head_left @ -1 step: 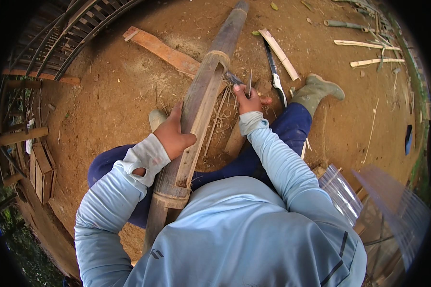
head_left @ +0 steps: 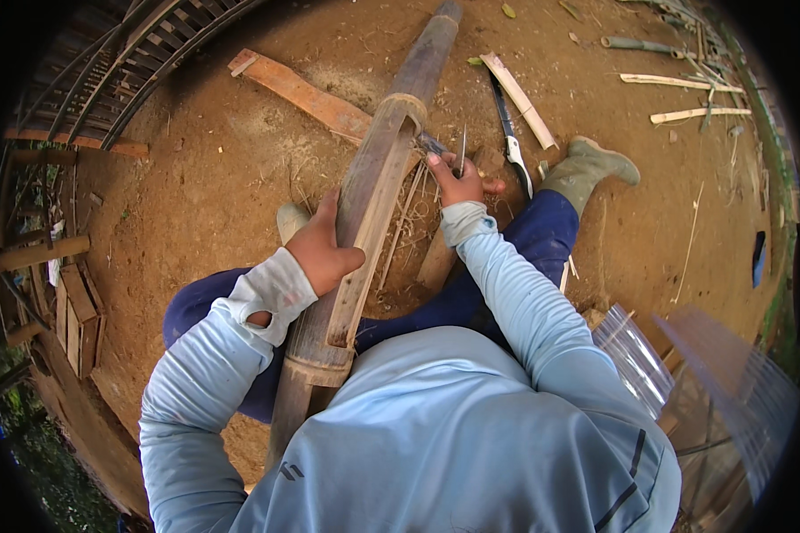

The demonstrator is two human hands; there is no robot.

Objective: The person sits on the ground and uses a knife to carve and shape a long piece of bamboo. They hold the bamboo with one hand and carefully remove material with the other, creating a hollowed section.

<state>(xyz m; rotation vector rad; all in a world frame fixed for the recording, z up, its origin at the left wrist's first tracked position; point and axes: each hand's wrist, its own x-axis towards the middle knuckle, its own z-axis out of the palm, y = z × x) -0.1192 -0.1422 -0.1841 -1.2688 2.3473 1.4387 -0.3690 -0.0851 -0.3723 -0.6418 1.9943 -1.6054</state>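
A thick grey-brown bamboo pole (head_left: 358,200) with a long slot cut along its side slants from my lap toward the far ground. My left hand (head_left: 322,253) is closed over the pole, its thumb reaching to the slot's edge. In my right hand (head_left: 458,185), beside the pole's right edge, is a knife, its thin pointed blade (head_left: 463,147) standing up past the fingers. A dark piece (head_left: 432,145) lies between that hand and the pole; I cannot tell whether it belongs to the knife.
A saw (head_left: 512,147) with a white-and-black handle lies by my right boot (head_left: 589,169), beside a split bamboo strip (head_left: 518,99). An orange-brown board (head_left: 302,93) passes behind the pole. Clear corrugated sheets (head_left: 636,360) stand at right; a slatted wooden frame (head_left: 138,67) is far left.
My right hand and the knife have shifted very slightly left and toward me. My left hand and the bamboo pole stay in place.
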